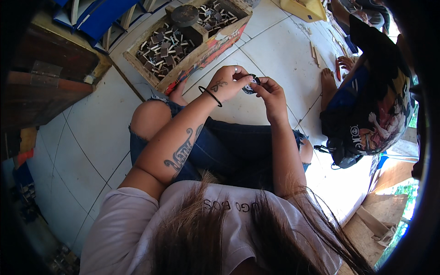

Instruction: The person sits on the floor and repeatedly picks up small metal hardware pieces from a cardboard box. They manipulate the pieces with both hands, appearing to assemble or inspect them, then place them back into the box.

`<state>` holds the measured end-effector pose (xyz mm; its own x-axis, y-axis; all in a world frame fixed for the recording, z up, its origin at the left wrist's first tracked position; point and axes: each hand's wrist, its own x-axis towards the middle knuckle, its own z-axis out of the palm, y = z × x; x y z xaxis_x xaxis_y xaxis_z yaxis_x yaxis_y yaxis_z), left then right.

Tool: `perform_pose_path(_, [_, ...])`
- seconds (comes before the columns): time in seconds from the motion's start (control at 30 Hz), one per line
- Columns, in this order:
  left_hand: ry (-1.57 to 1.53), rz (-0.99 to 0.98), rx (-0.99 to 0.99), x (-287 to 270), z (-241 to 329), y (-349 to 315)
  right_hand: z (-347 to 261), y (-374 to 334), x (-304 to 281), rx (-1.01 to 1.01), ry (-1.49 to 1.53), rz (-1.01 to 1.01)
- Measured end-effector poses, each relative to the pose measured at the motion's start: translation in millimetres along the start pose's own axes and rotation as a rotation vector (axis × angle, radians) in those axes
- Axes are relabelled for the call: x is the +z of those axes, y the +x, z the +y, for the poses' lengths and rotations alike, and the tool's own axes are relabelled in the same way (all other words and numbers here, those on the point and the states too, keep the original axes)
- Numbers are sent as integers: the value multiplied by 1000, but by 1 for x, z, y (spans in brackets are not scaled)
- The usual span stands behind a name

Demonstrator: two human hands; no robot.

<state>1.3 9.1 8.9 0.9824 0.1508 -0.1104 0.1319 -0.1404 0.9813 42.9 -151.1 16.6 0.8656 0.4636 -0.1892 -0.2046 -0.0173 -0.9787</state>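
Head view: my left hand (pixel 225 82) and right hand (pixel 270 91) both pinch small black round part (pixel 250 85) between fingertips, raised over lap for close work; wooden crate (pixel 185 39) just beyond.

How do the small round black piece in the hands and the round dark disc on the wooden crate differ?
The small round black piece is pinched between the left hand and right hand, off the floor; the round dark disc rests untouched on the wooden crate. The held piece looks smaller and shows pale marks at its middle; the disc looks larger and plain dark. Both are round and dark.
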Motion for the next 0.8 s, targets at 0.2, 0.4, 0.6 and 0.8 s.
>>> perform_pose_path(0.2, [61, -1, 13, 0, 0, -3, 6, -2, 3, -122, -235, 13])
perform_pose_path(0.4, [44, 16, 36, 2, -4, -3, 7, -5, 5, -230, -335, 61])
perform_pose_path(0.6, [-19, 5, 29, 3, -7, -4, 5, -5, 6, -228, -349, 58])
perform_pose_path(0.8, [-46, 33, -26, 3, -7, -4, 2, -6, 11, -476, -570, 112])
